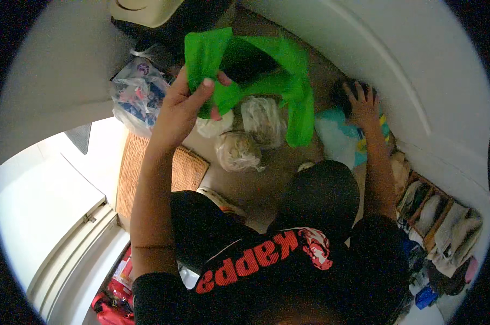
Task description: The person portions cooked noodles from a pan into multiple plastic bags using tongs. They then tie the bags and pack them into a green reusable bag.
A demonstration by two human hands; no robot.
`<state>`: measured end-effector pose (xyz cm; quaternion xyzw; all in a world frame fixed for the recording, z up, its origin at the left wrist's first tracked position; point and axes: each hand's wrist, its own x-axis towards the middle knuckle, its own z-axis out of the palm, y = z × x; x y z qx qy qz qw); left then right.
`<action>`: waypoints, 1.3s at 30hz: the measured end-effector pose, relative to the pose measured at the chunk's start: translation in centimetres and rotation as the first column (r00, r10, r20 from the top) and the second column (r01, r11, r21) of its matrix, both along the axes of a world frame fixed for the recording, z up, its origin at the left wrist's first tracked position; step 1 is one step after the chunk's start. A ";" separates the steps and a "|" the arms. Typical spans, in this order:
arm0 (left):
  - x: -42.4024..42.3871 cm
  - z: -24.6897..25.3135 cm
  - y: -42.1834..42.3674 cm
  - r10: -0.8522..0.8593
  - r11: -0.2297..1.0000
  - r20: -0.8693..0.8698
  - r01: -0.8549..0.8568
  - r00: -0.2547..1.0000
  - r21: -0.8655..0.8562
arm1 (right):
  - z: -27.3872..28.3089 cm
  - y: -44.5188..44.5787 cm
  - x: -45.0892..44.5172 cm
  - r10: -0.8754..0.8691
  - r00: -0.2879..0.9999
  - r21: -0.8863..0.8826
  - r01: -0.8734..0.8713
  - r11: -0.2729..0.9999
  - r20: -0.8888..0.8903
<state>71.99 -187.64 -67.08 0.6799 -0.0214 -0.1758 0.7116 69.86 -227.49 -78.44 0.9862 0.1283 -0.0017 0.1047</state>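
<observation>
My left hand (184, 99) grips a bright green bag (297, 87) by its upper edge, with the thumb across the fabric. The bag's mouth gapes, and its inside is dark. On the floor beneath it lie a clear plastic bag with pale contents (263, 120), a round wrapped bundle (237, 151) and a white item (215, 124) partly covered by the green bag. Over at the right, my right hand (364, 103) has its fingers spread over a dark object (342, 95). Beside that wrist is a teal and white package (338, 134); whether the hand touches it I cannot tell.
A translucent plastic bag with mixed contents (139, 95) stands at left, near an orange-brown mat (188, 166) by a bright doorway. A cream-coloured container (147, 12) is at the top. White walls enclose the right, where a wooden rack with shoes (429, 203) stands low. Red items (115, 296) lie lower left.
</observation>
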 end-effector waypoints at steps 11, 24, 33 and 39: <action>-0.2 0.5 -0.8 0.002 0.990 -0.038 0.003 0.999 0.142 | -9.9 25.5 13.3 0.369 0.808 0.384 -0.193 0.903 -0.459; -0.7 -0.4 -0.6 -0.080 0.709 0.306 -0.162 0.949 0.686 | -5.8 17.1 13.1 0.246 0.894 0.582 0.019 0.813 -0.374; 0.2 -0.6 -2.0 -0.080 0.651 0.223 -0.118 0.972 0.750 | 11.0 9.2 2.6 0.202 0.978 0.989 -0.072 0.126 0.045; 0.5 -1.8 -1.1 -0.026 0.710 0.254 -0.161 0.967 0.685 | 13.3 -1.4 -5.7 -0.092 0.987 0.844 0.066 -0.532 -0.135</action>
